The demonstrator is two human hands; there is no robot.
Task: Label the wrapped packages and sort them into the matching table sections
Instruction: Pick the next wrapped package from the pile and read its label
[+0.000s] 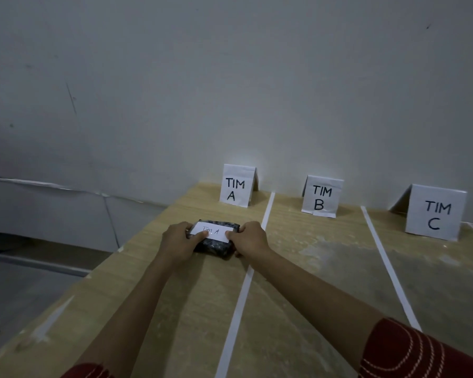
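Wrapped package [216, 249], dark patterned covering, is located in the leftmost section of the wooden table [153, 301], in front of the standing paper sign marked "TIM A" [236, 186]. It lies left of the first white tape strip [241, 304], near it but not across it. Whether the package rests fully on the surface or is held just above it cannot be told.

A white label [212, 231] lies on the package's top face, handwritten "Tim A".

Left hand [178, 244] grips the left end of the package, fingers curled round the edge, thumb laid on the label's lower left part. Right hand [251, 239] grips the right end in the same way, thumb tip on the label's lower right corner. Both forearms are extended over the table; dark red sleeves with pale stitching [410, 350] show at the lower edge.

The sign "TIM B" [322, 196] stands in the middle section, between the first strip and a second white tape strip [388, 266]. The sign "TIM C" [434, 212] stands right of the second strip. All three signs stand at the far edge by the grey wall [230, 77].
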